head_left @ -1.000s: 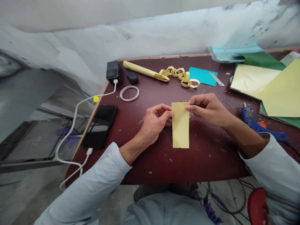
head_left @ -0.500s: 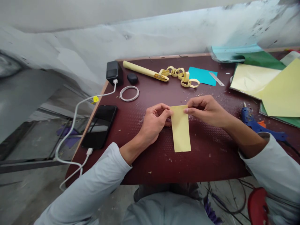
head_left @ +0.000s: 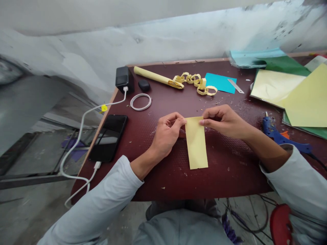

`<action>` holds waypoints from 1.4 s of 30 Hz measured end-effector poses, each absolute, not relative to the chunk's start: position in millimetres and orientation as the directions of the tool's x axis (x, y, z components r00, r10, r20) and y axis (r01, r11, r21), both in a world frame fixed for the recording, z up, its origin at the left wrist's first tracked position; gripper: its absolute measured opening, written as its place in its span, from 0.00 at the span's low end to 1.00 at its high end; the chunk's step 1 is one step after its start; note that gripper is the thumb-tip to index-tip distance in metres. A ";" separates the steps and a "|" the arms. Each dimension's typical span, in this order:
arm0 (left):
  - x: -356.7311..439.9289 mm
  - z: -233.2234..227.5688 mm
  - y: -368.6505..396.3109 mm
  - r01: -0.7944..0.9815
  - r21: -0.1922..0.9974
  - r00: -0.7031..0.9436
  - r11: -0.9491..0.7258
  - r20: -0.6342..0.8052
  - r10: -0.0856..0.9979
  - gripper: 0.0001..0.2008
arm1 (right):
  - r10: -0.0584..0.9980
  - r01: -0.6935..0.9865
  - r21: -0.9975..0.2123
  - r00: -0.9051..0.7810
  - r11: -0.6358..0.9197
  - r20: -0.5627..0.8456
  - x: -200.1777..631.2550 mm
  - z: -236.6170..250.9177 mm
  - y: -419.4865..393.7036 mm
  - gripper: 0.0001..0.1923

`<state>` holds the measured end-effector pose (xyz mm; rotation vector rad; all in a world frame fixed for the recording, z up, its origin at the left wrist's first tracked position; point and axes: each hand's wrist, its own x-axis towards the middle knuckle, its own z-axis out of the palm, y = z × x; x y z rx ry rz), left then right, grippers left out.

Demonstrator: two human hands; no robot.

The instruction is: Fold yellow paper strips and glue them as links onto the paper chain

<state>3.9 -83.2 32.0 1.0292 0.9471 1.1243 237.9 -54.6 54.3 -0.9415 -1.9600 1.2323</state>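
A narrow rectangular piece of yellow paper [head_left: 196,144] is held by its far end, its long side running toward me. My left hand [head_left: 167,132] pinches the far left corner between thumb and fingers. At the far right corner, my right hand [head_left: 222,119] grips the same piece with thumb and bent forefinger. Beyond my hands lie a chain of yellow paper loops [head_left: 195,81] and a rolled yellow paper tube [head_left: 155,77]. A cutter blade [head_left: 235,85] rests on a blue paper sheet [head_left: 219,82].
A blue glue gun [head_left: 274,132] lies right of my right forearm. Yellow and green sheets [head_left: 306,102] are stacked at the far right. To the left are a phone [head_left: 108,137], a white cable [head_left: 81,131], a black charger block [head_left: 124,78] and a ring-shaped coil [head_left: 140,102].
The near end of the yellow paper has shifted slightly toward me. Both hands keep their pinch on its far corners, with hardly any movement.
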 end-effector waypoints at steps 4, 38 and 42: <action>2.9 32.2 -83.9 -0.207 0.974 0.158 0.087 -0.054 0.986 0.14 | 0.828 0.222 -0.925 -0.541 0.308 0.146 236.5 57.1 -55.2 0.19; 3.1 32.3 -83.9 -0.279 0.939 0.297 0.199 -0.113 0.948 0.16 | 0.940 0.067 -0.959 -0.228 0.276 0.255 239.0 48.5 -51.7 0.14; 3.8 34.5 -84.4 -0.288 0.935 0.299 0.205 -0.116 0.947 0.17 | 0.938 0.042 -0.957 -0.214 0.286 0.271 238.1 46.1 -51.5 0.14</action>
